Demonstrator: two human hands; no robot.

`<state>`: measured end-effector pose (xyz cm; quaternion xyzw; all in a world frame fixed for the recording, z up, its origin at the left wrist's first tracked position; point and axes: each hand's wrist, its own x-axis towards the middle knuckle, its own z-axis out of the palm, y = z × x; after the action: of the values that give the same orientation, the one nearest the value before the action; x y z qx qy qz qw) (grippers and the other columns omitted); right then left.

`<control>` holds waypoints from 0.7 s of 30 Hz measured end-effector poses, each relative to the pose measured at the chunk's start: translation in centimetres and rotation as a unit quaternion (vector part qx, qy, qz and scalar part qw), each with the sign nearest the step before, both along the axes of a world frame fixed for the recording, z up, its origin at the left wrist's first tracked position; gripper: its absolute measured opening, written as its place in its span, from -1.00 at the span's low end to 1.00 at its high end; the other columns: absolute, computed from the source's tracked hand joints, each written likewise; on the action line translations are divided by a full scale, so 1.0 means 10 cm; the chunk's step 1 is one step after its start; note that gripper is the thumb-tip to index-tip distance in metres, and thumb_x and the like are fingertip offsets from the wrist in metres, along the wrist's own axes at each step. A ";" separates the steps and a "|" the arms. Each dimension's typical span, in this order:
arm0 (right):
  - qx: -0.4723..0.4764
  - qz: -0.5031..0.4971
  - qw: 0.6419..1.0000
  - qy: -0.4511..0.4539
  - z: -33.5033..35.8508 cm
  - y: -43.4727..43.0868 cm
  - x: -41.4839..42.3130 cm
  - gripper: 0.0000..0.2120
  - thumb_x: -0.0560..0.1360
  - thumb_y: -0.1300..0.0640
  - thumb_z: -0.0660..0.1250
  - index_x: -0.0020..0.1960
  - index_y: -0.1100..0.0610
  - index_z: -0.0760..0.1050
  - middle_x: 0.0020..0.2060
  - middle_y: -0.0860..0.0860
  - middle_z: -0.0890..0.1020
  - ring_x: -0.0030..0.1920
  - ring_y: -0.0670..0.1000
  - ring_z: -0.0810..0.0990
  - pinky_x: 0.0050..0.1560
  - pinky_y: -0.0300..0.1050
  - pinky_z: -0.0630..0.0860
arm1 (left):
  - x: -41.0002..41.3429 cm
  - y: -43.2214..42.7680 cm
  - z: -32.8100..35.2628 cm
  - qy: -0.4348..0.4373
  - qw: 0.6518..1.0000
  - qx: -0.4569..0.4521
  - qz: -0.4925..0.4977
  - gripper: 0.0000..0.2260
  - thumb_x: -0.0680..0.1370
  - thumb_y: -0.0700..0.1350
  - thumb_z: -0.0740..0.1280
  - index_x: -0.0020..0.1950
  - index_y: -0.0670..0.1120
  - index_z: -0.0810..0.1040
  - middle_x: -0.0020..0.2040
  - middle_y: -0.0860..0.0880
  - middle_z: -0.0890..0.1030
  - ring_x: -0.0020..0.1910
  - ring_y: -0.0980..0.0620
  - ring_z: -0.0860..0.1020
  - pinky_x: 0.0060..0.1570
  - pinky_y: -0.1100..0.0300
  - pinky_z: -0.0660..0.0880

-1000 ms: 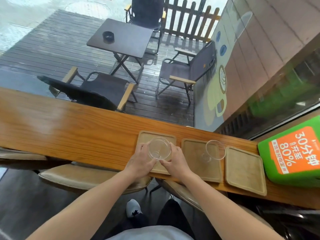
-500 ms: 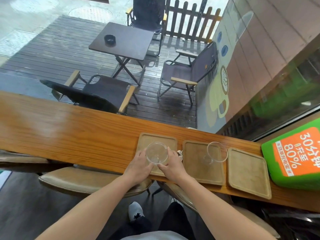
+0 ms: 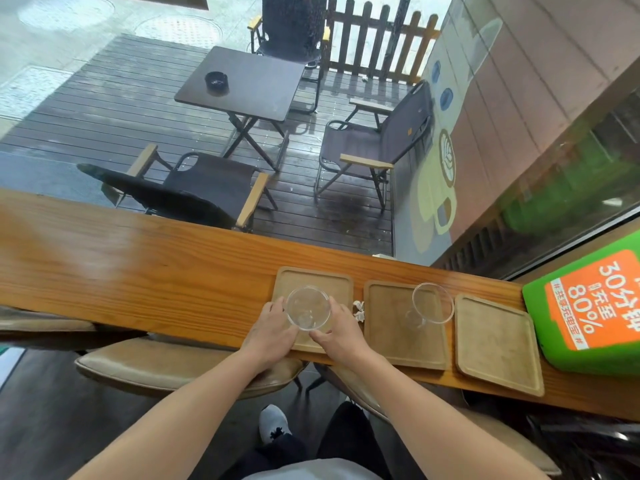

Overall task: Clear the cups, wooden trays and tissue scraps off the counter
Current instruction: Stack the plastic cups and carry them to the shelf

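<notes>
**Both hands around a clear cup on the leftmost tray**

A long wooden worktop [image 3: 138,265] runs across the view in front of a window. Three wooden trays lie side by side along its right part: the left tray [image 3: 313,279], the middle tray [image 3: 391,327] and the right tray [image 3: 498,344], close together but with narrow gaps between them.

The left hand [image 3: 270,332] and the right hand [image 3: 341,332] are curled around a clear cup [image 3: 307,312] from either side, fingers partly closed against its wall. The cup is over the near half of the left tray; whether its base rests on the tray or is raised cannot be told.

A second clear cup [image 3: 431,308] stands on the far right part of the middle tray, its rim reaching toward the right tray. Small white tissue scraps [image 3: 359,308] lie on the worktop in the gap between the left and middle trays, just beside the right hand's fingers.

At the far right end of the worktop sits a green box [image 3: 588,306] with an orange label. Padded stools [image 3: 166,368] stand below the near edge.
</notes>
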<state>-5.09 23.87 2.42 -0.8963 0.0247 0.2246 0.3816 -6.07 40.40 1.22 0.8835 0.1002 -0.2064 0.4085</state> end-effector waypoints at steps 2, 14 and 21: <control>-0.005 0.006 1.000 0.013 0.02 -0.02 0.01 -0.34 0.43 0.10 0.49 0.45 0.07 0.28 0.29 0.04 0.44 0.31 0.03 0.43 0.20 -0.22 0.32 | 0.02 0.01 0.03 0.003 1.000 0.023 0.006 -0.46 0.51 -0.06 0.28 0.47 0.00 0.24 0.38 -0.03 0.34 0.26 -0.09 0.45 0.20 0.02 0.39; 0.004 -0.095 0.995 -0.007 0.32 -0.49 0.16 -0.55 0.53 0.18 0.34 0.40 0.13 0.41 0.13 -0.01 0.54 0.11 -0.02 0.50 0.06 -0.22 0.46 | 0.42 -0.16 0.40 -0.175 0.972 0.138 -0.071 -0.59 0.48 0.04 0.35 0.30 -0.04 0.40 0.16 0.02 0.47 -0.04 0.07 0.50 -0.11 0.16 0.50; 0.005 -0.123 0.992 0.018 0.42 -0.97 -0.04 -0.71 0.57 0.08 0.33 0.27 0.09 0.49 0.05 -0.05 0.58 0.04 -0.06 0.54 -0.08 -0.28 0.42 | 0.53 -0.83 0.45 -0.211 0.958 0.093 -0.171 -0.77 0.53 -0.02 0.34 0.17 0.02 0.44 0.03 0.09 0.44 -0.04 0.07 0.47 -0.13 0.19 0.39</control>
<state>-5.49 14.13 6.60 -0.8802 0.1407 0.1924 0.4104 -0.78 32.15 5.72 0.9450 -0.1220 -0.0715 0.2948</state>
